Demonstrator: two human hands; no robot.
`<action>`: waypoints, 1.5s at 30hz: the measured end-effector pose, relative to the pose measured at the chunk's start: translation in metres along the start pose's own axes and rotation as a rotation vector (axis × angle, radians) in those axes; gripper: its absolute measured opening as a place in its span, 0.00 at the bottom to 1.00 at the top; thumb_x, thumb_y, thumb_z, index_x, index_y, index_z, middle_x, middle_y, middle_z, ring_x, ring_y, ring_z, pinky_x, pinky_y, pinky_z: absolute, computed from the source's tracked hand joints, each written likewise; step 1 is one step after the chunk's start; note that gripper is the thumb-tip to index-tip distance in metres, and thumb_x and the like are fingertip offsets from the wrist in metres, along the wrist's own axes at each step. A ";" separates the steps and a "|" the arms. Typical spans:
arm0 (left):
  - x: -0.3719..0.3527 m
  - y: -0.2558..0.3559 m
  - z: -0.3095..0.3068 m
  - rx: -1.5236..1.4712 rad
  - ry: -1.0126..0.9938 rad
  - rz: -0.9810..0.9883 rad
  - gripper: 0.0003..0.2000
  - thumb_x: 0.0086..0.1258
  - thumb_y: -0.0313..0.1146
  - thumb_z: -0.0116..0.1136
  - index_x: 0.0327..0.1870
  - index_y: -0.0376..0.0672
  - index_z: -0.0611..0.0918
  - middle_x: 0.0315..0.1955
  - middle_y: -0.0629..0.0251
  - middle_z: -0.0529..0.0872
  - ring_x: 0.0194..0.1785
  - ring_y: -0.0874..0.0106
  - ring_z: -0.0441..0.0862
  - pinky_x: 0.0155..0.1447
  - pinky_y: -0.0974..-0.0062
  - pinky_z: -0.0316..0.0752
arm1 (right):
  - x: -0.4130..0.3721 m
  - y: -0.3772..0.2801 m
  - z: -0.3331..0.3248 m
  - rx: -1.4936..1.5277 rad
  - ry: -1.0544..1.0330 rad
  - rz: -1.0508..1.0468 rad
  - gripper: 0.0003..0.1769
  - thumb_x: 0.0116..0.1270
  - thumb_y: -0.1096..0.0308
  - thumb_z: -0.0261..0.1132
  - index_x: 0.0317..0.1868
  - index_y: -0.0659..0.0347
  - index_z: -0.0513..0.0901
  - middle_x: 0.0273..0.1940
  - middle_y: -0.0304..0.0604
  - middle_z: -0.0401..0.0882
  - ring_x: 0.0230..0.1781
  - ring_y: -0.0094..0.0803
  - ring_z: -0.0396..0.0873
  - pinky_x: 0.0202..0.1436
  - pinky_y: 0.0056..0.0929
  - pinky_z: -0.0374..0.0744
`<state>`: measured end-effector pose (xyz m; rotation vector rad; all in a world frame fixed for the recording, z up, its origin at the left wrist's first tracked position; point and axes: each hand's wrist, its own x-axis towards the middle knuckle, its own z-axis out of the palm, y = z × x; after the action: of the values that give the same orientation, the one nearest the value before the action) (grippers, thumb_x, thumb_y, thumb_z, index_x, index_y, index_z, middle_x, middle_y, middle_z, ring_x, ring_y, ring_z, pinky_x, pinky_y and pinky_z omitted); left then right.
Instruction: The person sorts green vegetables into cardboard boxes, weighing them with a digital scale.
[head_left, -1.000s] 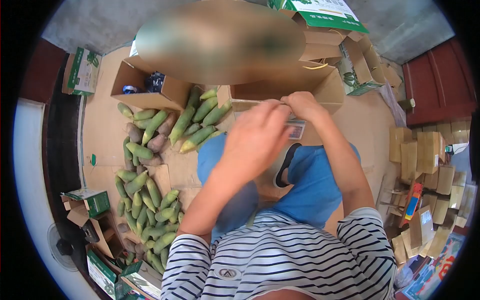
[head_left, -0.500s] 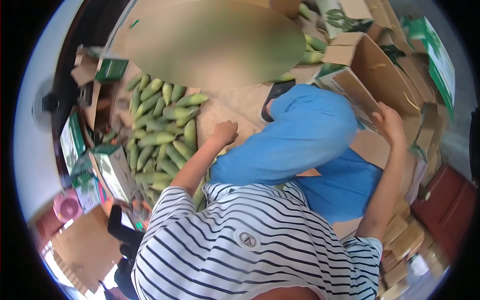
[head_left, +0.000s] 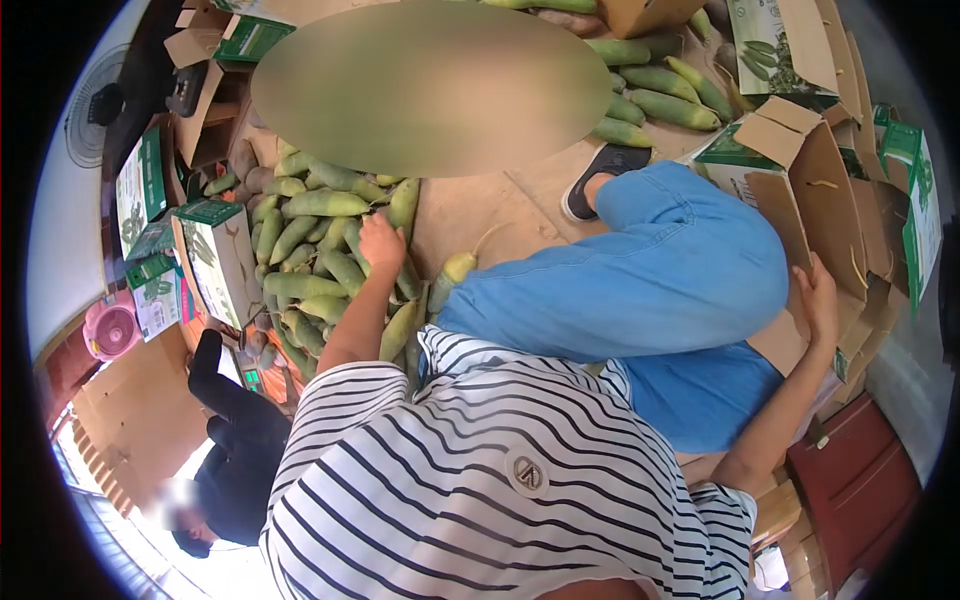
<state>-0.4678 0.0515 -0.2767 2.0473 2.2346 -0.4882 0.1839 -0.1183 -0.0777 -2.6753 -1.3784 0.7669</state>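
Observation:
A pile of green radishes lies on the floor to my left. My left hand is over the pile's right side, its fingers curled on a green radish; the fingertips are partly hidden. Close to my knee rests a single radish with a long thin root. On the other side, my right hand grips the near edge of an open cardboard box, which is tipped with its opening facing me.
More radishes lie beyond my shoe. Printed cartons stand left of the pile, and other cartons are stacked at right. A person in black is at lower left. A blurred oval hides the top centre.
My left hand has moved left from beside my leg onto the radish pile. My right hand stays at the box edge. The view has shifted, showing more of the person in black.

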 end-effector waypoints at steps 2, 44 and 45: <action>0.004 -0.009 0.006 -0.087 -0.071 -0.197 0.26 0.54 0.44 0.65 0.46 0.39 0.68 0.45 0.54 0.75 0.49 0.55 0.75 0.47 0.61 0.75 | 0.000 -0.009 -0.006 -0.117 -0.047 0.057 0.22 0.64 0.66 0.60 0.56 0.69 0.71 0.32 0.55 0.77 0.29 0.39 0.76 0.39 0.33 0.73; 0.011 0.168 -0.045 -0.756 -0.376 0.432 0.23 0.50 0.41 0.66 0.40 0.29 0.76 0.31 0.57 0.81 0.36 0.70 0.78 0.40 0.71 0.73 | -0.022 0.010 -0.025 -0.059 0.045 0.058 0.20 0.55 0.66 0.64 0.48 0.63 0.75 0.46 0.49 0.79 0.52 0.43 0.74 0.54 0.41 0.73; 0.025 0.182 -0.056 -0.898 -0.383 0.531 0.21 0.54 0.36 0.64 0.43 0.29 0.76 0.32 0.58 0.80 0.36 0.70 0.76 0.43 0.71 0.72 | -0.022 0.011 -0.024 -0.085 0.036 0.043 0.18 0.55 0.66 0.64 0.47 0.63 0.77 0.46 0.49 0.79 0.52 0.43 0.75 0.53 0.41 0.73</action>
<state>-0.2834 0.1021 -0.2641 1.7159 1.2432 0.1526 0.1923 -0.1374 -0.0499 -2.7769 -1.3797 0.6748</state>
